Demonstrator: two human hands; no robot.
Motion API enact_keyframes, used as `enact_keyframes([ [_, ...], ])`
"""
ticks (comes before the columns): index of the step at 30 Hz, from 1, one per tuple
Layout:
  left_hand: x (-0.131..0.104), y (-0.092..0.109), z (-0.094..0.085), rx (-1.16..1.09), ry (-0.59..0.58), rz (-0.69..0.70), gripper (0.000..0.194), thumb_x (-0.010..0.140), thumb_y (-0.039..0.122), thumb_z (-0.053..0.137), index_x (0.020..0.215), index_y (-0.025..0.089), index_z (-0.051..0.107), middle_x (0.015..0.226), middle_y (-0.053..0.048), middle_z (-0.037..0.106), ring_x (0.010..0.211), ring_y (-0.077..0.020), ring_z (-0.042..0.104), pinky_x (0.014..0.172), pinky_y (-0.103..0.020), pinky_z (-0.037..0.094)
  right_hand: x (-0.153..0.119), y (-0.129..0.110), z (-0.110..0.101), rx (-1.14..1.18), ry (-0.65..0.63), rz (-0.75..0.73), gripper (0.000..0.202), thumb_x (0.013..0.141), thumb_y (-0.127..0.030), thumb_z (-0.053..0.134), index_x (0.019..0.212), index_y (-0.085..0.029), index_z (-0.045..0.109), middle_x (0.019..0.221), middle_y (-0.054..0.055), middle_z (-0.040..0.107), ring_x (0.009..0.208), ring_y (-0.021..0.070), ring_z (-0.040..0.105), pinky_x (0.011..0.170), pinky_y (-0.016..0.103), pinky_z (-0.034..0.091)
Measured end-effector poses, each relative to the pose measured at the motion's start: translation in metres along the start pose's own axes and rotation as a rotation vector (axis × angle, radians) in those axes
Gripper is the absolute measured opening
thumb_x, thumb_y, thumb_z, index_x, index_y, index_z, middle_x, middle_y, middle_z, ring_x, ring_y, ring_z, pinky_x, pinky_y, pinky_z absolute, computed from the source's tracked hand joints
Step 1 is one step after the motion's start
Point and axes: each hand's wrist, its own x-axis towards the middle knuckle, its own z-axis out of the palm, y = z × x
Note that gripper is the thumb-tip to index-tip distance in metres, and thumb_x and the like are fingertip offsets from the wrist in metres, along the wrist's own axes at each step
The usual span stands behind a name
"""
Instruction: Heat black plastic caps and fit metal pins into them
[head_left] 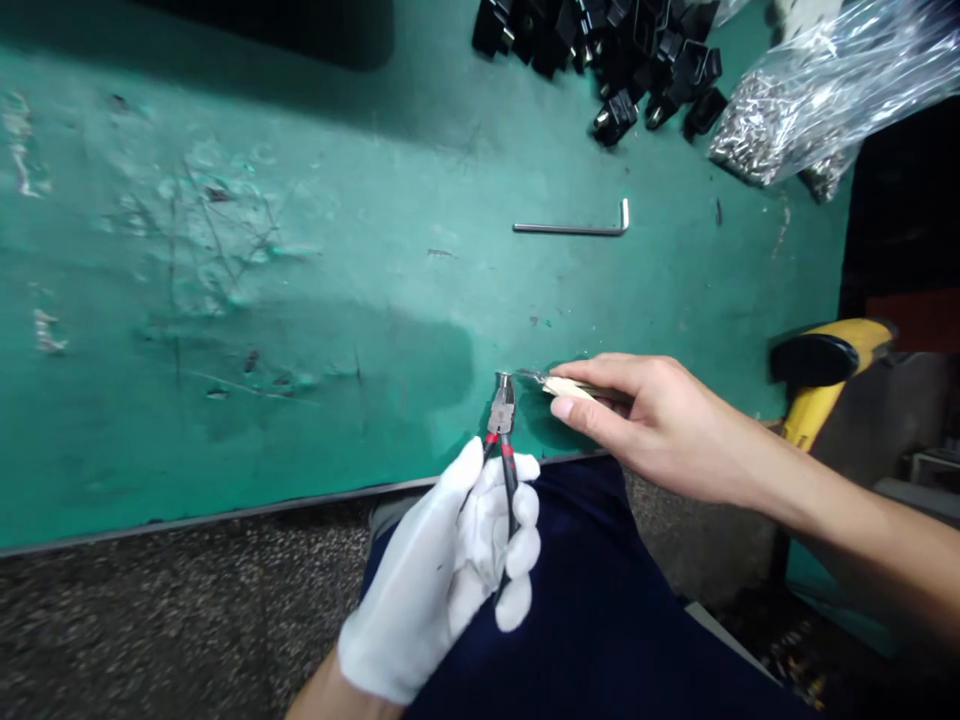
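My left hand (442, 570), in a white glove, is closed around the black-and-red handles of a pair of pliers (502, 410) near the table's front edge. At the tip of the jaws sits a small shiny metal piece (503, 378). Just right of it, my bare right hand (652, 415) pinches a slim tool with a pale, wood-coloured handle (568, 387). Its thin metal end (531, 375) points left toward the small piece; whether the two touch I cannot tell. The fingers hide the rest of this tool.
An L-shaped hex key (571, 230) lies beyond my hands on the scuffed green table (337, 200). Black plastic parts (630, 60) are heaped at the back. Clear bags of small metal pieces (765, 125) lie at back right. A yellow-and-black object (825, 365) stands beyond the right edge.
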Motion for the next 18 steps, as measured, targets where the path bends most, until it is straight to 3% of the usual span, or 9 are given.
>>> enact_keyframes([
  [4,0.004,-0.003,0.000,0.019,-0.005,0.060,0.039,0.101,0.046,0.044,0.106,0.015,0.067,0.080,-0.004,0.062,0.054,-0.0144,0.058,0.037,-0.027,0.051,0.002,-0.007,-0.005,0.083,-0.094,0.075,0.032,0.100,-0.043,0.051,0.103,-0.021,0.074,0.080,0.001,0.072,0.061,0.0155,0.059,0.052,0.027,0.041],
  [8,0.012,-0.008,-0.001,-0.041,-0.043,0.054,0.041,0.103,0.040,0.038,0.097,0.012,0.067,0.078,-0.007,0.064,0.055,-0.0180,0.062,0.039,-0.030,0.054,0.005,-0.008,-0.004,0.066,-0.097,0.082,0.034,0.101,-0.044,0.048,0.095,-0.022,0.073,0.069,0.000,0.065,0.054,0.0135,0.050,0.045,0.027,0.033],
  [18,0.022,-0.021,-0.002,-0.183,-0.054,0.051,0.033,0.099,0.040,0.050,0.100,0.011,0.066,0.077,-0.006,0.067,0.055,-0.0175,0.064,0.044,-0.029,0.055,0.010,-0.012,-0.008,0.052,-0.143,0.113,0.038,0.102,-0.048,0.045,0.088,-0.023,0.070,0.063,-0.002,0.057,0.052,0.0130,0.045,0.044,0.027,0.031],
])
